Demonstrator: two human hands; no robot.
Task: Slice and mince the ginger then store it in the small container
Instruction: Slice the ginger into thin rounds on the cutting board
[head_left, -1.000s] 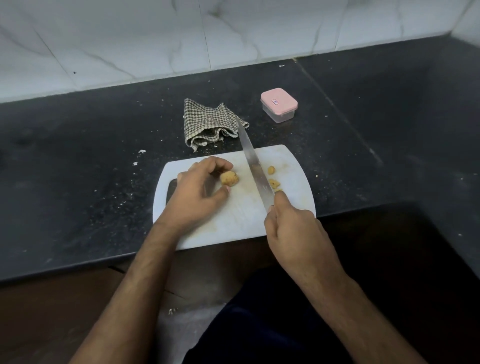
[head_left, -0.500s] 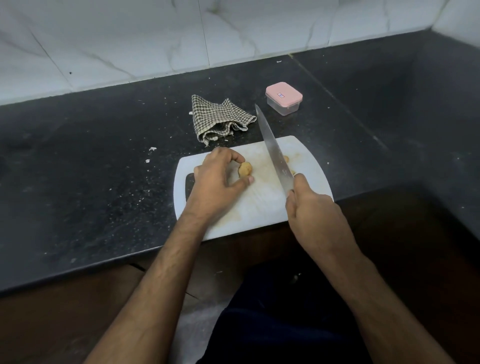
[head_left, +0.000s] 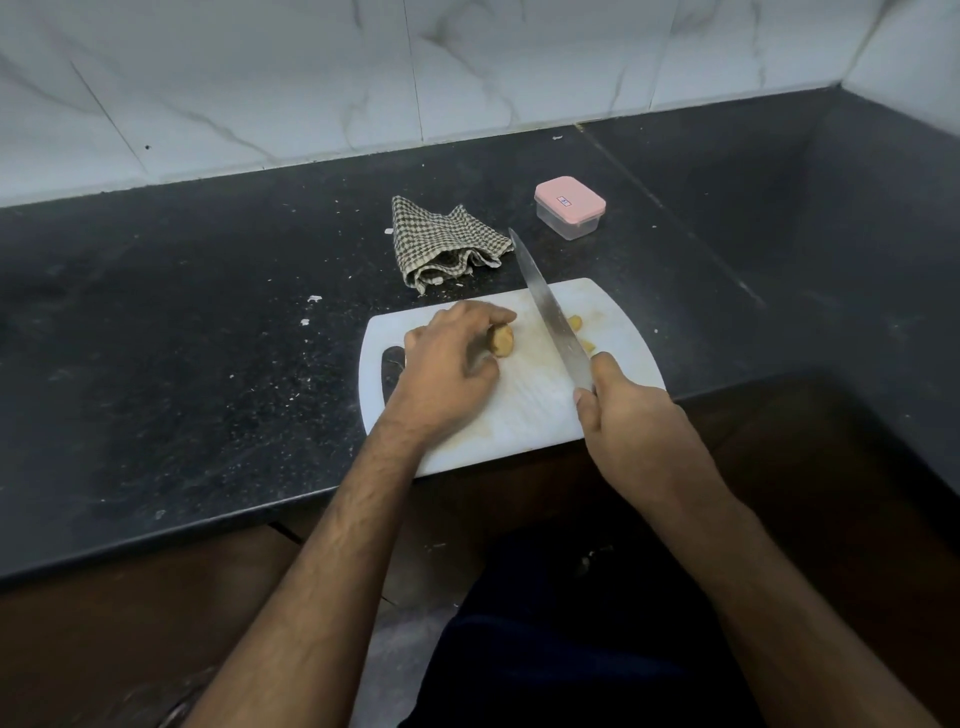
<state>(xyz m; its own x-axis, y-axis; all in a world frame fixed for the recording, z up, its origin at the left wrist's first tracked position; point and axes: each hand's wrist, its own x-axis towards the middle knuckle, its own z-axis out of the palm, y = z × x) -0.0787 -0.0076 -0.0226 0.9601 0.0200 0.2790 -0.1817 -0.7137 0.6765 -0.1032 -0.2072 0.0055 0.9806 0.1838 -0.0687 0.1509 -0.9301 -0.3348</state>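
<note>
White board (head_left: 524, 415) overhanging counter edge (head_left: 208, 525)

One white cutting board (head_left: 524, 415) lies on the one black countertop (head_left: 208, 338). On the board sits one larger piece of ginger (head_left: 502, 340), and to the right of the blade two small cut ginger slices (head_left: 574, 323) show; more may be hidden behind the blade. There is one long knife (head_left: 550, 312). One checked cloth (head_left: 447, 249) lies crumpled behind the board. One small clear container (head_left: 570, 208) stands nearby, carrying one pink lid with one small label on it. Two hands are in view, the left hand (head_left: 449, 369) and the right hand (head_left: 634, 421), each on one bare forearm. Two larger white scraps (head_left: 314, 299) lie on the counter left of the board, among many tiny specks too small to count.
</note>
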